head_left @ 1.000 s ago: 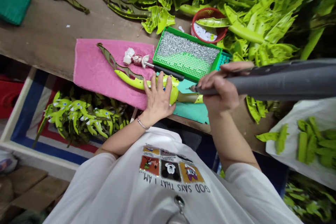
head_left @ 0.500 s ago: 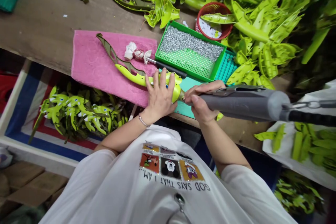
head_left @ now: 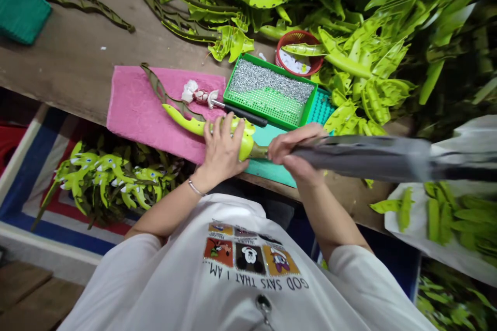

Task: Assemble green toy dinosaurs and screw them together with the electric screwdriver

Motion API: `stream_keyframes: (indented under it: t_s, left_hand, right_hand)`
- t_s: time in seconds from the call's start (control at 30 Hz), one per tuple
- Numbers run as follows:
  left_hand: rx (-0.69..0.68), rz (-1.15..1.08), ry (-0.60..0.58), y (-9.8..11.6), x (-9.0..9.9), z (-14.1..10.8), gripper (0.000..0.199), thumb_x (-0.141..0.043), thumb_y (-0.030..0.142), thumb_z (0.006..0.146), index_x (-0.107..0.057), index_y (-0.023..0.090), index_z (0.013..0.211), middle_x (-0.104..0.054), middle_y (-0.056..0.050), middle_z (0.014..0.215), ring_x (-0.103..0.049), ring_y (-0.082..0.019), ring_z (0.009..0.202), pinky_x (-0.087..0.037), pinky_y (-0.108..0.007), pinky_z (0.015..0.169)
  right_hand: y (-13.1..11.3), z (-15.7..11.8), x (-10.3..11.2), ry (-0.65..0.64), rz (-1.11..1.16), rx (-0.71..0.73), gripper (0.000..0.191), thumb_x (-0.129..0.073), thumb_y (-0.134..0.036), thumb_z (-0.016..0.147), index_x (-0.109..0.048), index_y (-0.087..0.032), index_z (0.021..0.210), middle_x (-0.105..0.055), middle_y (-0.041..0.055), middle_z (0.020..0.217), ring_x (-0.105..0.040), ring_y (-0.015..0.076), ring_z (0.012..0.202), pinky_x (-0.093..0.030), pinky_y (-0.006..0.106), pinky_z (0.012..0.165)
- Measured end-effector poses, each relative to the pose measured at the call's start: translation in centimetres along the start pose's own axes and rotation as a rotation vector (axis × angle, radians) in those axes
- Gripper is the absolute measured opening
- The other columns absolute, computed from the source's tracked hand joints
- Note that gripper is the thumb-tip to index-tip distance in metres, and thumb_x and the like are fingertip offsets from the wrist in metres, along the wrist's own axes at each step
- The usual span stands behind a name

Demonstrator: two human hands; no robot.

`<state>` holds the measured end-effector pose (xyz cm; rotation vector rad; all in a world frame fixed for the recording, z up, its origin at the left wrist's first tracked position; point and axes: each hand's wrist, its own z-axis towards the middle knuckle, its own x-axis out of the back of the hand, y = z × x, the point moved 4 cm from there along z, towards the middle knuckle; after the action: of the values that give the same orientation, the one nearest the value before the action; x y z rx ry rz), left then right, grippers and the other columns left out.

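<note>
My left hand rests with spread fingers on a curved lime-green plastic piece, pressing it against the pink towel. My right hand grips a long grey handheld power tool, blurred by motion. Its tip is hidden behind my fingers, close to the piece's narrow olive stem. An olive-brown serrated strip joins the piece on the towel. Beside it lie a crumpled white-and-red bundle and a black-handled tool.
A green tray of small metal studs sits on a teal mat by the towel. Behind it stand a red basket and heaped lime-green parts. More parts lie in a white bag and on a striped cloth.
The grey tool and my right hand have moved closer to the piece's stem, and the tool has swung level. My left hand stays on the piece. The view has shifted slightly.
</note>
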<state>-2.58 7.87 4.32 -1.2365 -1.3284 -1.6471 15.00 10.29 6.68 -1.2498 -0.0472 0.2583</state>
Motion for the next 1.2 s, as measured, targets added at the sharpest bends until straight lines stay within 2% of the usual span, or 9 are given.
stream_keyframes:
  t_s: [0.07, 0.17, 0.27, 0.37, 0.53, 0.67, 0.93, 1.07, 1.2]
  left_hand:
    - [0.003, 0.001, -0.011, -1.7, 0.8, 0.0, 0.095, -0.08, 0.046, 0.07, -0.041, 0.012, 0.15, -0.033, -0.025, 0.159, -0.033, -0.046, 0.145, -0.017, -0.066, 0.119]
    - [-0.006, 0.017, -0.028, -3.3, 1.4, -0.1, 0.097, -0.082, 0.047, 0.071, -0.039, 0.011, 0.151, -0.031, -0.026, 0.16, -0.029, -0.047, 0.148, -0.012, -0.068, 0.121]
    - [-0.039, 0.046, -0.028, -2.5, 1.0, -0.5, 0.103, -0.08, 0.05, 0.076, -0.03, 0.01, 0.156, -0.02, -0.028, 0.164, -0.014, -0.048, 0.153, -0.007, -0.073, 0.12]
    - [-0.123, 0.066, -0.055, 0.2, -0.1, -1.3, 0.097, -0.071, 0.051, 0.085, -0.023, 0.01, 0.159, -0.014, -0.027, 0.166, -0.007, -0.045, 0.156, -0.006, -0.075, 0.118]
    - [-0.169, 0.091, -0.174, 3.7, -2.4, -2.1, 0.08, -0.059, 0.049, 0.095, -0.03, 0.007, 0.157, -0.025, -0.024, 0.164, -0.021, -0.039, 0.155, -0.01, -0.076, 0.119]
    - [-0.131, 0.105, -0.132, 4.2, -3.4, -2.0, 0.073, -0.054, 0.05, 0.098, -0.037, 0.005, 0.153, -0.028, -0.024, 0.162, -0.027, -0.039, 0.153, -0.017, -0.076, 0.118]
    - [-0.066, 0.081, 0.015, 4.1, -5.0, -1.4, 0.06, -0.049, 0.046, 0.101, -0.045, 0.01, 0.149, -0.045, -0.023, 0.154, -0.039, -0.037, 0.147, -0.021, -0.075, 0.118]
    - [-0.071, 0.061, 0.053, 4.0, -5.1, -1.3, 0.055, -0.048, 0.044, 0.102, -0.05, 0.011, 0.146, -0.051, -0.022, 0.149, -0.045, -0.036, 0.144, -0.024, -0.075, 0.117]
    - [-0.069, 0.044, 0.066, 4.0, -5.1, -1.3, 0.057, -0.048, 0.047, 0.101, -0.052, 0.01, 0.144, -0.054, -0.022, 0.147, -0.046, -0.037, 0.143, -0.024, -0.075, 0.117]
  right_hand:
    - [-0.2, 1.8, 1.6, 0.162, -0.03, 0.099, 0.036, -0.077, -0.055, 0.072, -0.059, -0.027, 0.085, -0.051, -0.0067, 0.051, -0.052, 0.0152, 0.045, -0.049, 0.033, 0.047]
    - [1.3, 4.6, 4.0, 0.42, -0.155, 0.151, 0.041, -0.071, -0.062, 0.073, -0.052, -0.026, 0.071, -0.048, -0.0051, 0.052, -0.052, 0.0144, 0.047, -0.051, 0.033, 0.052]
    - [3.6, 6.8, 5.0, 0.536, -0.185, 0.185, 0.046, -0.069, -0.065, 0.073, -0.047, -0.025, 0.068, -0.047, -0.0059, 0.052, -0.052, 0.0127, 0.047, -0.049, 0.033, 0.055]
    - [5.1, 7.8, 5.0, 0.542, -0.2, 0.186, 0.05, -0.07, -0.069, 0.069, -0.046, -0.025, 0.069, -0.048, -0.0077, 0.051, -0.05, 0.0118, 0.046, -0.047, 0.032, 0.055]
    - [6.1, 8.2, 5.2, 0.516, -0.23, 0.115, 0.058, -0.067, -0.081, 0.065, -0.046, -0.028, 0.072, -0.049, -0.0077, 0.05, -0.047, 0.0114, 0.047, -0.047, 0.034, 0.056]
    - [6.9, 8.2, 5.6, 0.494, -0.281, 0.026, 0.054, -0.067, -0.079, 0.069, -0.047, -0.03, 0.074, -0.05, -0.0063, 0.052, -0.048, 0.0122, 0.051, -0.049, 0.034, 0.061]
    - [7.2, 8.6, 5.2, 0.517, -0.232, 0.083, 0.045, -0.07, -0.065, 0.069, -0.049, -0.026, 0.076, -0.044, -0.0084, 0.049, -0.046, 0.0123, 0.042, -0.044, 0.031, 0.05]
    - [5.5, 9.0, 4.7, 0.507, -0.187, 0.142, 0.043, -0.072, -0.062, 0.069, -0.053, -0.026, 0.082, -0.045, -0.0086, 0.049, -0.046, 0.0119, 0.041, -0.042, 0.03, 0.048]
    - [2.1, 7.0, 3.8, 0.508, -0.076, 0.206, 0.038, -0.076, -0.055, 0.07, -0.055, -0.027, 0.087, -0.047, -0.0087, 0.05, -0.048, 0.013, 0.041, -0.043, 0.031, 0.048]
